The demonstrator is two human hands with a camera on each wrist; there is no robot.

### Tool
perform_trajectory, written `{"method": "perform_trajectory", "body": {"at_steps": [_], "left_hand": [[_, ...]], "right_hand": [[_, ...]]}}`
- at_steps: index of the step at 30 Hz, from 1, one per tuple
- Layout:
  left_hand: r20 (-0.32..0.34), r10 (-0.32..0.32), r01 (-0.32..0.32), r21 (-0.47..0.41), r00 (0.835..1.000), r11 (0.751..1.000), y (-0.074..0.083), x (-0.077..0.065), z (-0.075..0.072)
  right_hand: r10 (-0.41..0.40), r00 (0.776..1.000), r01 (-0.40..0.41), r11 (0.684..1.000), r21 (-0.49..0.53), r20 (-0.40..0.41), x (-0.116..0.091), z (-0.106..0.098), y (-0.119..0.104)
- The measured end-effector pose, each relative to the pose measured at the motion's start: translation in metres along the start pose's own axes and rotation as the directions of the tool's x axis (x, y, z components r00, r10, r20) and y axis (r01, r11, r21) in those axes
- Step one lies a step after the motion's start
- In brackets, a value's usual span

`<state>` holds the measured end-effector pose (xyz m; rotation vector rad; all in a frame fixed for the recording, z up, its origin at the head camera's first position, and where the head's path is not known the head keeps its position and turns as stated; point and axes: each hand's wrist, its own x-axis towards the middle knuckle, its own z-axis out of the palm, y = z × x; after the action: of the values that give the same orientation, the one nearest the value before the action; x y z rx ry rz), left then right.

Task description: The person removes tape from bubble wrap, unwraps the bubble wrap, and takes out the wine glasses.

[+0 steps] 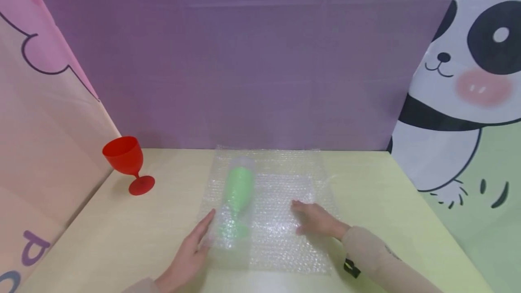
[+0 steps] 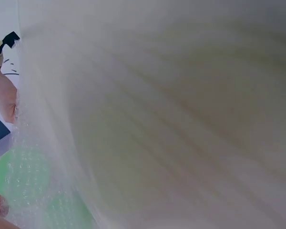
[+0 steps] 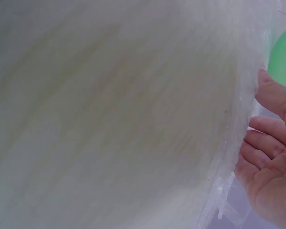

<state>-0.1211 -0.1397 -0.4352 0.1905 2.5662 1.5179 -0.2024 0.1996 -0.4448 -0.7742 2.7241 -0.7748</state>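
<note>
A green goblet (image 1: 239, 189) lies on a sheet of bubble wrap (image 1: 281, 248), its stem and foot toward me and at least partly covered by clear wrap. My left hand (image 1: 187, 254) is at the sheet's left edge, beside the goblet, with fingers extended against the wrap. On the sheet's right side, my right hand (image 1: 319, 221) touches the wrap, its fingers apart and loosely bent. The right wrist view shows that hand's fingers (image 3: 267, 138) next to the wrap's edge. In the left wrist view, a green round part of the goblet (image 2: 24, 176) shows through the bubbles.
A red goblet (image 1: 126, 159) stands on the pale table (image 1: 163, 220) at the back left. Behind the table hangs a purple backdrop (image 1: 252, 58). Printed panels flank both sides, the right one with a panda (image 1: 447, 80).
</note>
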Motion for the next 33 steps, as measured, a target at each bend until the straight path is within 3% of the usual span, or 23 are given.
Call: {"method": "perform_trajectory", "body": {"at_steps": [8, 13, 20, 26, 29, 33], "left_hand": [[0.004, -0.019, 0.019, 0.001, 1.0, 1.0, -0.001, -0.0003, -0.0028], [0.016, 0.007, -0.008, 0.093, 1.0, 0.996, -0.0023, -0.0009, -0.0002], [0.054, 0.157, -0.165, 0.313, 0.986, 0.935, -0.0009, -0.003, 0.0064], [0.087, 0.187, -0.206, 0.365, 0.978, 0.908, 0.0011, -0.0066, 0.0064], [0.086, 0.167, -0.187, 0.366, 0.982, 0.911, 0.0012, -0.0076, 0.0048], [0.084, 0.095, -0.117, 0.313, 0.992, 0.942, 0.0005, -0.008, 0.0019]], "right_hand": [[-0.007, 1.0, 0.007, 1.0, 0.007, 0.005, -0.0006, 0.0008, -0.0005], [-0.01, 1.0, 0.01, 1.0, -0.017, 0.01, 0.0001, 0.0014, 0.0017], [-0.019, 1.0, 0.019, 0.999, -0.034, 0.008, 0.0006, 0.0014, 0.0023], [0.004, 1.0, -0.004, 1.0, -0.024, 0.005, -0.0002, 0.0014, 0.0014], [0.023, 1.0, -0.023, 0.999, -0.026, 0.008, -0.0004, 0.0012, 0.0014], [0.04, 0.999, -0.04, 0.999, -0.031, 0.01, -0.0001, 0.0015, 0.0024]]}}
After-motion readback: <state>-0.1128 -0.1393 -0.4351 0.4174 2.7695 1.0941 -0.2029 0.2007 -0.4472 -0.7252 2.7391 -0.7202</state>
